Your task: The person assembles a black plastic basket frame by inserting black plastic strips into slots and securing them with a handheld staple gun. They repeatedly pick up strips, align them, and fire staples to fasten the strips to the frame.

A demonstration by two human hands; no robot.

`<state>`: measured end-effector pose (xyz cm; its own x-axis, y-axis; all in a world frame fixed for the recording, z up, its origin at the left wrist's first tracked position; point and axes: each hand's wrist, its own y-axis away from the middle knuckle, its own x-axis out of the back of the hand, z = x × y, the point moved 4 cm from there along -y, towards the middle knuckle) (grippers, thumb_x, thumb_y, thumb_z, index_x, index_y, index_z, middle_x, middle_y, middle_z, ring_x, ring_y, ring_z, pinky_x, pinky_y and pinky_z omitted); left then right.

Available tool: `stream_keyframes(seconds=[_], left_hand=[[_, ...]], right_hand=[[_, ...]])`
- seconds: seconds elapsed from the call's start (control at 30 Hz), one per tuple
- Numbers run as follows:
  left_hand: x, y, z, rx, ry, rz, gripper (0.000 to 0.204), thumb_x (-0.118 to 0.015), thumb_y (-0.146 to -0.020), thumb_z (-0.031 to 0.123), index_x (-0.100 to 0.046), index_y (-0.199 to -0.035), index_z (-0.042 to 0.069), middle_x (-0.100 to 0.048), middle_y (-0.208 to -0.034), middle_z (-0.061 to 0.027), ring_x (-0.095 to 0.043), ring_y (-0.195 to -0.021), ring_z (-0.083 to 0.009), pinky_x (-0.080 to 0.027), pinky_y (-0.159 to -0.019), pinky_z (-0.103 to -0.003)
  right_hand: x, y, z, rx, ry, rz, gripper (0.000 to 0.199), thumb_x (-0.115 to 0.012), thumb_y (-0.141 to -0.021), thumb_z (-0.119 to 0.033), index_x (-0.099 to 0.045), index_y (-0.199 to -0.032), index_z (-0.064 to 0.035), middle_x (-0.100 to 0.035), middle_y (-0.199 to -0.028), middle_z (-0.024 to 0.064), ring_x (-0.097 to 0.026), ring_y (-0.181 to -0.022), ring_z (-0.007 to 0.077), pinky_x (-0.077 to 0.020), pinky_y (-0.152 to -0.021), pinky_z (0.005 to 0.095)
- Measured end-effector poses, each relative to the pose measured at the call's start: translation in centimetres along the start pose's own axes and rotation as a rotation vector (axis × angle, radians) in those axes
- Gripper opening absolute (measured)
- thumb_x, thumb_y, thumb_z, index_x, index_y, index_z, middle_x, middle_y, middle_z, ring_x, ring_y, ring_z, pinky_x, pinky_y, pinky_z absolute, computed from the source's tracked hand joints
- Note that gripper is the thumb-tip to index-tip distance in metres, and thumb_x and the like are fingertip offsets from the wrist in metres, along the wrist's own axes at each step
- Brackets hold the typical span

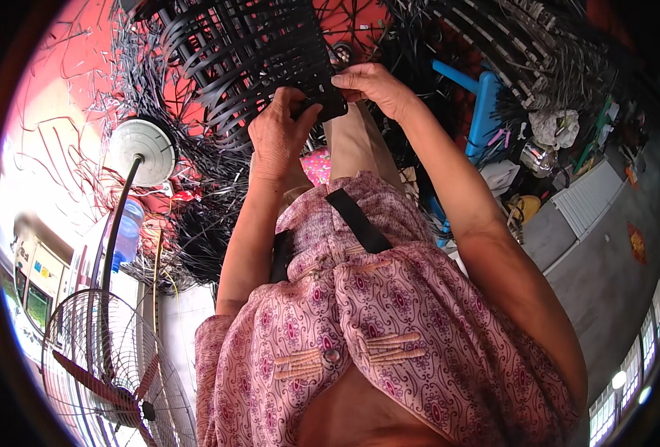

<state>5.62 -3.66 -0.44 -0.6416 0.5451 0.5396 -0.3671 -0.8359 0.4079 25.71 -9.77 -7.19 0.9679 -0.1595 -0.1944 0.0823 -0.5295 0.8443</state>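
1. We see the left hand [279,134] closed, gripping the lower edge of a black woven-strip panel [248,52].
2. The right hand [371,82] pinches the same edge (just beside the left).
3. A pedestal fan [110,380] stands at lower left.

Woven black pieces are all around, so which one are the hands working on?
The woven black panel at top centre. Left hand and right hand both grip its lower edge; the other woven frame lies untouched, upper right.
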Motion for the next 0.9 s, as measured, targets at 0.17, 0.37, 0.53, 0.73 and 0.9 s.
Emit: stream_keyframes(seconds=[0.17,0.37,0.53,0.73,0.9], left_hand=[[0.1,-0.1,-0.7,-0.038,0.007,0.004,0.034,-0.084,-0.079,0.030,-0.065,-0.099,0.011,-0.070,-0.077,-0.0067,-0.069,-0.066,-0.0240,-0.053,-0.061,-0.036],[-0.3,-0.4,0.1,-0.118,-0.056,-0.059,0.033,-0.082,-0.081,0.032,-0.064,-0.100,0.011,-0.071,-0.079,-0.0089,-0.069,-0.068,-0.0280,-0.052,-0.060,-0.039],[0.5,-0.2,-0.5,-0.125,-0.185,-0.178,0.028,-0.075,-0.087,0.031,-0.064,-0.103,0.012,-0.070,-0.085,-0.0096,-0.069,-0.074,-0.0321,-0.052,-0.063,-0.043],[2.5,1.2,0.3,-0.274,-0.329,-0.097,0.020,-0.070,-0.087,0.021,-0.063,-0.105,0.012,-0.067,-0.100,-0.0092,-0.065,-0.094,-0.0313,-0.049,-0.082,-0.043],[3.9,2.9,-0.6,-0.317,-0.537,0.212,0.029,-0.077,-0.082,0.020,-0.064,-0.108,0.015,-0.060,-0.113,-0.0055,-0.056,-0.110,-0.0287,-0.038,-0.095,-0.045]], right_hand=[[-0.1,-0.4,-0.5,0.157,0.297,0.005,0.032,-0.076,-0.090,-0.034,-0.074,-0.093,-0.0022,-0.069,-0.080,-0.0007,-0.063,-0.075,0.0077,-0.0513,-0.071,0.0250],[-0.6,1.0,-1.4,0.372,0.509,0.217,0.037,-0.073,-0.086,-0.037,-0.066,-0.075,-0.0019,-0.062,-0.061,0.0116,-0.060,-0.057,0.0172,-0.0484,-0.057,0.0367],[-2.0,1.1,-1.6,0.440,0.689,0.315,0.033,-0.070,-0.088,-0.033,-0.067,-0.082,-0.0001,-0.067,-0.076,0.0208,-0.069,-0.074,0.0360,-0.0513,-0.070,0.0455],[-2.4,-0.9,-1.3,0.401,0.827,0.223,0.034,-0.069,-0.087,-0.036,-0.068,-0.083,-0.0027,-0.067,-0.076,0.0202,-0.069,-0.076,0.0375,-0.0515,-0.071,0.0475],[-1.2,-1.1,-2.5,0.229,0.633,-0.049,0.032,-0.071,-0.087,-0.036,-0.071,-0.086,-0.0036,-0.069,-0.075,0.0091,-0.067,-0.073,0.0189,-0.0510,-0.070,0.0360]])
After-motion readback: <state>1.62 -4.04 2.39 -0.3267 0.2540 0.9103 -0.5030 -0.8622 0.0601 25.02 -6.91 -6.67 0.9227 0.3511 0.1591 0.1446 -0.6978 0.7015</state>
